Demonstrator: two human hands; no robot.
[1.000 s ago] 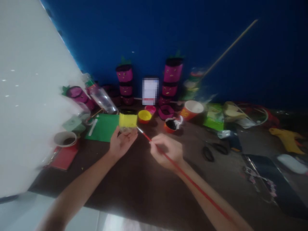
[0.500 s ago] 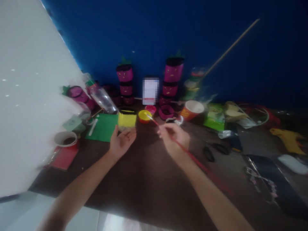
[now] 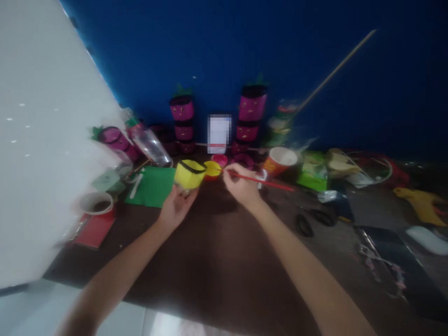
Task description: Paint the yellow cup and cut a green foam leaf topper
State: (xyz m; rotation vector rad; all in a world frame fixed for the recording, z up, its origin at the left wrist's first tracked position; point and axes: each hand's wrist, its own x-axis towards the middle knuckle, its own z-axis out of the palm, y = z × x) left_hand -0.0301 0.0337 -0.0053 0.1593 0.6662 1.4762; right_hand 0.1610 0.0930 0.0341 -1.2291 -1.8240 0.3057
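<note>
Where hands [image 3: 178,205] [image 3: 242,187] grip, container [image 3: 189,175] left, brush [image 3: 271,183] right

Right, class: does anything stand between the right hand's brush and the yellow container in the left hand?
Yes, in this view: the paint pot with yellow inside sits between the tip of the red brush and the yellow container. Whether it would block a raised brush, I cannot tell.
</note>
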